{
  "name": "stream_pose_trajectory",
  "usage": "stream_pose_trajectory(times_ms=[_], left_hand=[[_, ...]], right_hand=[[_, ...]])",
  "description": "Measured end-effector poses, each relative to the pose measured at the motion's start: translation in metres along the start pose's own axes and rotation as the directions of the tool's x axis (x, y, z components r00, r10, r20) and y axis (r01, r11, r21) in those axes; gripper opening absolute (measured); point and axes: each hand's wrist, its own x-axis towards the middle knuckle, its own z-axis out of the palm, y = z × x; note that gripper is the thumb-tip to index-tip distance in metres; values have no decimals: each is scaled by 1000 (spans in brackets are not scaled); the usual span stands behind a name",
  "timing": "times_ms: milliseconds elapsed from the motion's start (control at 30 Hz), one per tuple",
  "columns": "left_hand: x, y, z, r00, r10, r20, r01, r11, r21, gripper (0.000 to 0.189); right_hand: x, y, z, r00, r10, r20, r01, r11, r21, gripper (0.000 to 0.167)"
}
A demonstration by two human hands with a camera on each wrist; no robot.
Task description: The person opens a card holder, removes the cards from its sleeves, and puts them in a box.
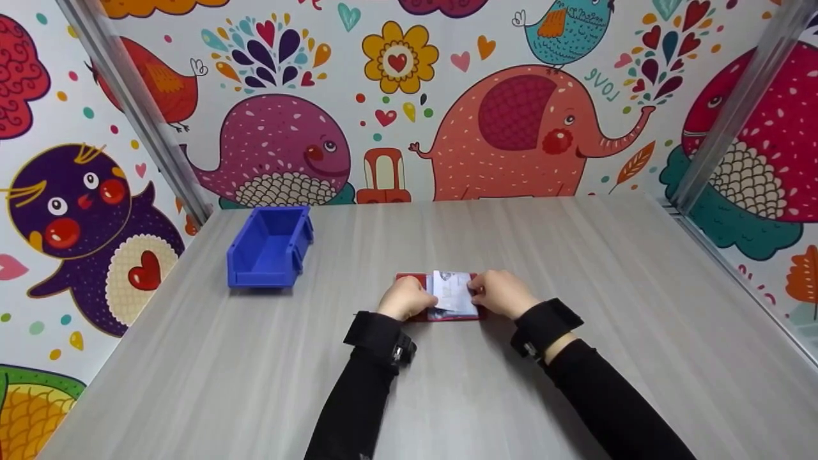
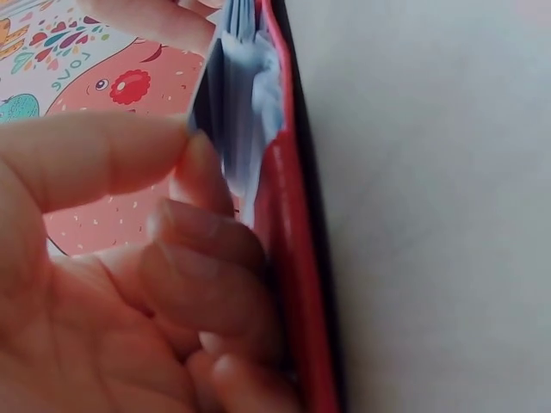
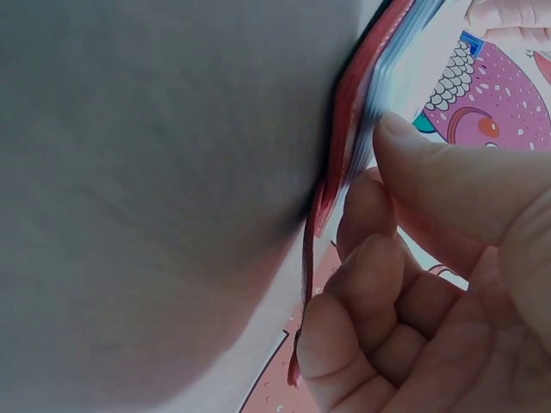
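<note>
A red card holder (image 1: 418, 278) lies opened out on the table between the hands. On its right half are layered clear sleeves (image 2: 245, 112), topped by a printed white paper slip (image 1: 452, 291) that sits slightly askew. My left hand (image 1: 405, 298) pinches the slip's left edge between thumb and index finger, its other fingers curled against the red cover (image 2: 293, 258). From the right, the thumb and index finger of my right hand (image 1: 503, 294) pinch the slip's opposite edge. In the right wrist view, the leaves' edges (image 3: 379, 95) show beside that thumb.
A blue plastic bin (image 1: 263, 255) stands at the back left of the wood-grain table (image 1: 575, 255). Printed cartoon walls (image 1: 396, 128) rise behind and at both sides, with metal posts (image 1: 140, 115) at the corners.
</note>
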Motion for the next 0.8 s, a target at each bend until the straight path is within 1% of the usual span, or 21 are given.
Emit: stream_pose_trajectory(times_ms=[200,333,500,633,800], left_hand=[[-1,-3,-1,1000,-1,-13,1,1000,-2,36],[-1,-6,-2,1000,-3,-13,3,1000,-1,37],[-2,-10,-3,1000,-4,-10,3,1000,-29,37],[-3,-10,-5,1000,-5,-11,4,999,-47,35],[-4,-11,-7,1000,-15,-5,14,999,-47,35]], right_hand=[[-1,-1,0,1000,7,-1,-7,1000,-5,21],[-2,0,0,1000,-6,-13,6,1000,-1,17],[-2,1,-1,1000,-16,-22,16,1000,-4,14],[-2,1,-1,1000,-11,-21,11,1000,-9,14],[-2,1,0,1000,-6,-10,6,1000,-6,12]])
